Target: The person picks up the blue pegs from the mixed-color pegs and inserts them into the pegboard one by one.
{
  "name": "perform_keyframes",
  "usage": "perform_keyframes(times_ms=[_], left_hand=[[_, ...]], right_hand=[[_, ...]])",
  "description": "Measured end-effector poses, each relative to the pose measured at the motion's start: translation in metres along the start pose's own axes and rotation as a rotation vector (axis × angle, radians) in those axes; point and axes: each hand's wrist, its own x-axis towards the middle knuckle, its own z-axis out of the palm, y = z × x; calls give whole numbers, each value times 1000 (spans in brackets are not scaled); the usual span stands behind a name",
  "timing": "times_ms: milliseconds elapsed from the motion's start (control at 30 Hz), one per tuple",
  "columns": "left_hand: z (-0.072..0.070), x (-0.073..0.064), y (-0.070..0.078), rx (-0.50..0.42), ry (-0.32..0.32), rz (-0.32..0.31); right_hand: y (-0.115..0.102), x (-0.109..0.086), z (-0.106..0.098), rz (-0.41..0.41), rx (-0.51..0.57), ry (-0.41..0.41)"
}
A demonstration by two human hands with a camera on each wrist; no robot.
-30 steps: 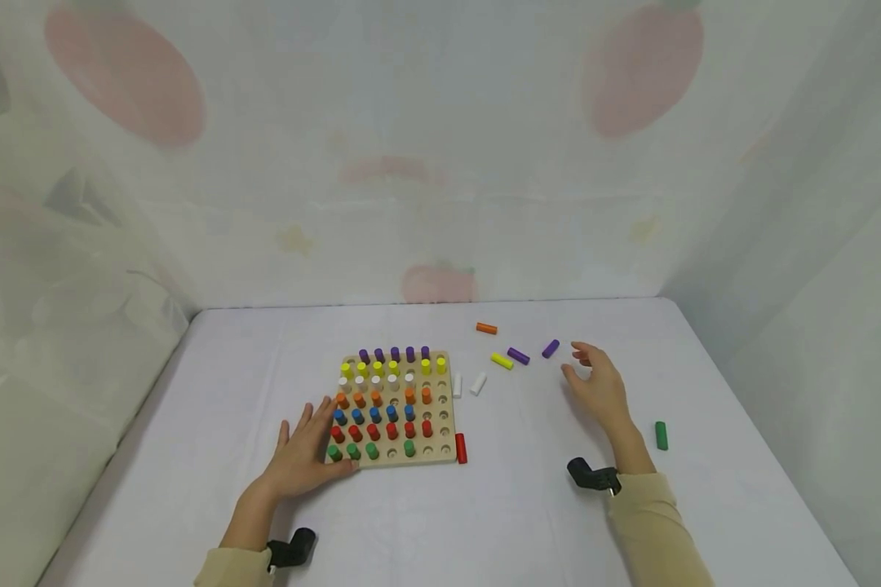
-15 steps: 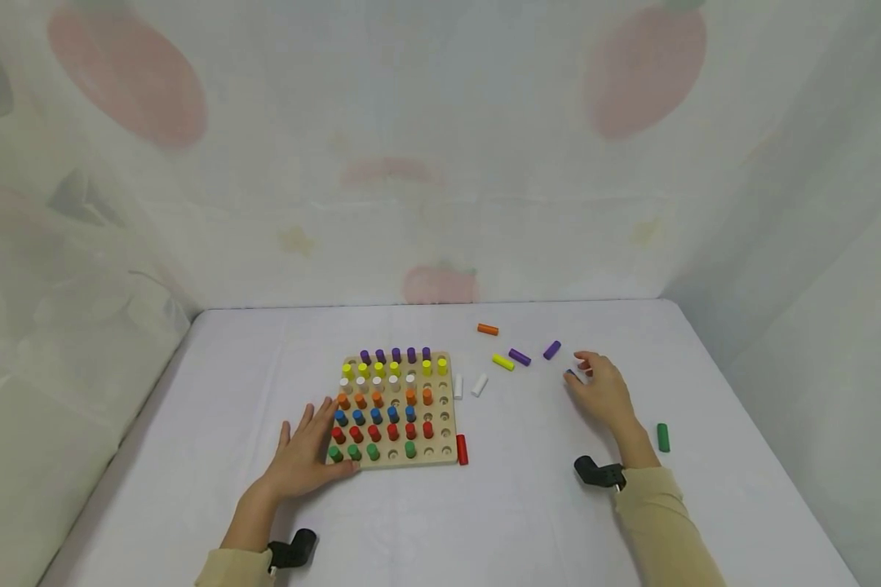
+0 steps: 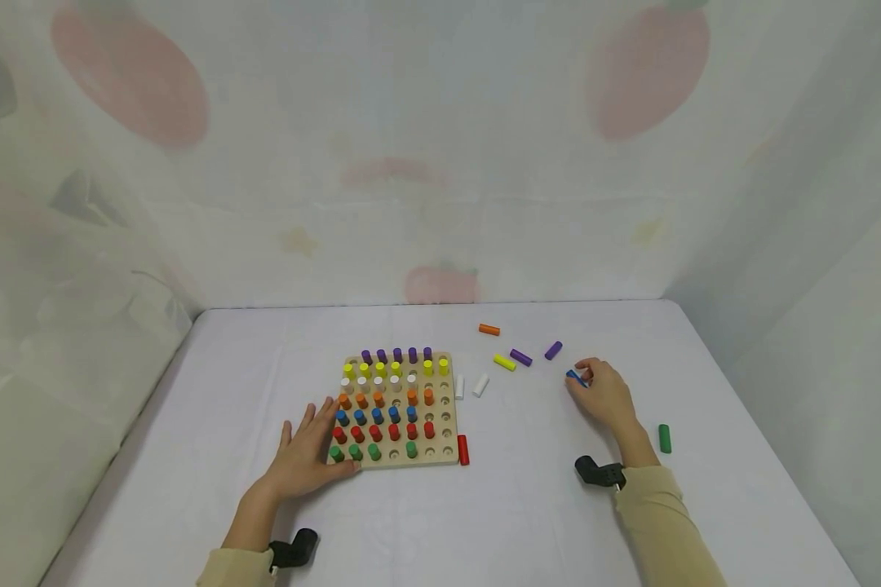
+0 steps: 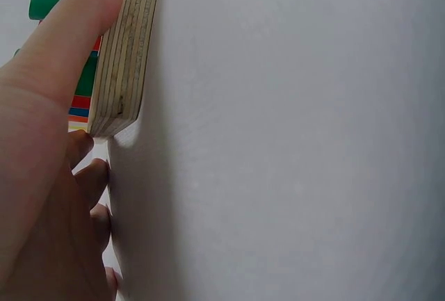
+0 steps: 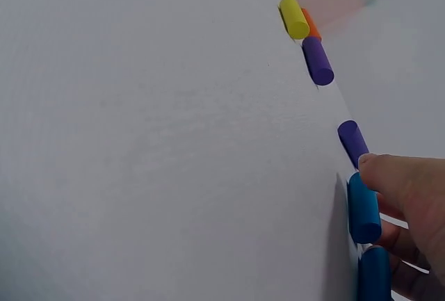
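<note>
In the head view my left hand [image 3: 301,461] rests at the near left corner of a wooden pegboard [image 3: 438,460]. Its fingers lie straight along the left side, and the thumb touches the front edge. Rows of upright coloured pegs fill much of the board, with bare holes mostly on the right. Off to the right, my right hand [image 3: 608,399] pinches a blue peg [image 5: 364,207] between thumb and fingers, low over the table. Another blue peg [image 5: 374,277] lies under the fingers in the right wrist view; the hand hides it in the head view.
Loose pegs lie right of the board: two purple [image 3: 554,350], a yellow [image 3: 504,362], an orange [image 3: 489,329] and two white [image 3: 480,386]. A red peg [image 3: 463,449] is beside the board's right edge. Beyond my right wrist lies a green peg [image 3: 665,439].
My right hand has shifted slightly toward me, its fingers closing in. More of the blue peg now shows at the fingertips. My left hand stays at the board.
</note>
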Motion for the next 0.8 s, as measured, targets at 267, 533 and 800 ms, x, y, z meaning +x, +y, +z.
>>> perform_keyframes(times_ms=[267, 533, 800], left_hand=[[0, -1, 0, -11, 17, 10], [-1, 0, 1, -1, -8, -8], [-1, -1, 2, 1, -6, -5]], right_hand=[[-1, -1, -2, -24, -30, 7], [-2, 0, -2, -17, -32, 3], [-1, 1, 1, -27, -10, 17]])
